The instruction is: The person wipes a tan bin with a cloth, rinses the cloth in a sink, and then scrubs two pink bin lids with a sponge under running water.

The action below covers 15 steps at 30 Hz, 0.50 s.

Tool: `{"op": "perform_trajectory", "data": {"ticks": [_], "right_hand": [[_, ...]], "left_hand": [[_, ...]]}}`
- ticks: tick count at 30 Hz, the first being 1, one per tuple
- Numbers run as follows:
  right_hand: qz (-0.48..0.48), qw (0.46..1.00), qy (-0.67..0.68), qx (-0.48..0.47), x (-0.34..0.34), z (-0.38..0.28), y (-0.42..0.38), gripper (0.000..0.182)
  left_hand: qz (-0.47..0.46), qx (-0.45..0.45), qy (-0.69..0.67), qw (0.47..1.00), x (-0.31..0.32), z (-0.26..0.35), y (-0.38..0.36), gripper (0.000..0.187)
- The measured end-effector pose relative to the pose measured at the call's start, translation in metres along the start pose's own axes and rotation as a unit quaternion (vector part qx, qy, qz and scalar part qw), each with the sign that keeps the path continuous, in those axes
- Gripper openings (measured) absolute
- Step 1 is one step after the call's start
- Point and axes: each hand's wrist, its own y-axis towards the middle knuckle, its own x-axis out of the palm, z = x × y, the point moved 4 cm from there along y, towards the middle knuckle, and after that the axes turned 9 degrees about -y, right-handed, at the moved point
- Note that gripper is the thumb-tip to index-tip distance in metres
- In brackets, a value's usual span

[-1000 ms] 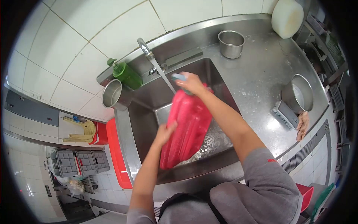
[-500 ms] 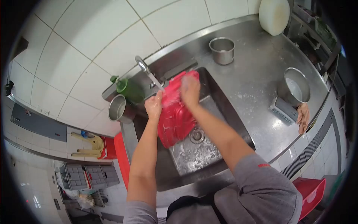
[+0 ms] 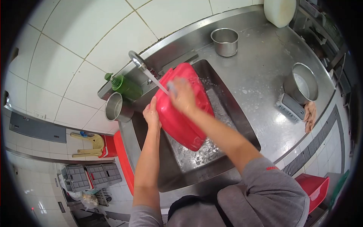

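A red plastic bin [image 3: 189,126] is tilted over the steel sink [image 3: 242,140], its outer surface turned up towards me. My left hand [image 3: 152,114] grips its left edge, fingers closed round the rim. Against the bin's upturned surface, my right hand [image 3: 182,94] presses a small greyish scrubber [image 3: 172,89], blurred and mostly covered by the fingers. Water runs from the faucet [image 3: 138,60] onto the bin beside my right hand. The drain is hidden behind the bin.
Left of the faucet stand a green pump bottle [image 3: 128,87] and a steel pot [image 3: 115,108]. On the right counter are another steel pot [image 3: 225,42], a pot with whitish contents [image 3: 301,84], a grey brush [image 3: 290,108] and a tan cloth [image 3: 310,117].
The red bin has been turned so that its smooth outer side faces up, covering the drain. My right hand has moved slightly left and down across it. My left hand still holds the edge.
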Motion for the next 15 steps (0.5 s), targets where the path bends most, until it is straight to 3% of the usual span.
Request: {"op": "perform_trajectory", "data": {"ticks": [1,4,8,9,11,12,13,15], "right_hand": [[0.03,0.998,0.033,-0.036,0.01,-0.014,-0.026,0.032],[-0.023,0.99,0.114,-0.084,0.018,-0.016,-0.039,0.034],[-0.098,0.977,-0.024,0.189,0.059,0.057,-0.003,0.03],[-0.098,0.977,-0.024,0.188,0.06,0.053,-0.006,0.03],[-0.194,0.968,-0.042,0.152,0.068,0.027,-0.028,0.033],[-0.162,0.981,-0.062,0.088,0.05,0.0,-0.05,0.033],[-0.094,0.994,0.053,0.02,0.031,-0.022,-0.071,0.032],[-0.094,0.994,0.06,0.007,0.016,-0.031,-0.105,0.032]], "left_hand": [[0.001,0.011,-0.012,1.0,-0.005,-0.007,0.002,0.031],[0.02,0.028,0.005,0.999,-0.022,-0.01,-0.011,0.03],[0.056,0.024,0.044,0.997,-0.058,-0.023,-0.027,0.034],[0.062,0.035,0.028,0.997,-0.061,-0.025,-0.033,0.034],[0.07,0.042,0.012,0.997,-0.066,-0.027,-0.037,0.033],[0.081,0.042,-0.011,0.996,-0.069,-0.03,-0.039,0.033],[0.094,0.041,-0.034,0.994,-0.073,-0.034,-0.042,0.033],[0.115,0.034,-0.011,0.993,-0.083,-0.035,-0.052,0.033]]}}
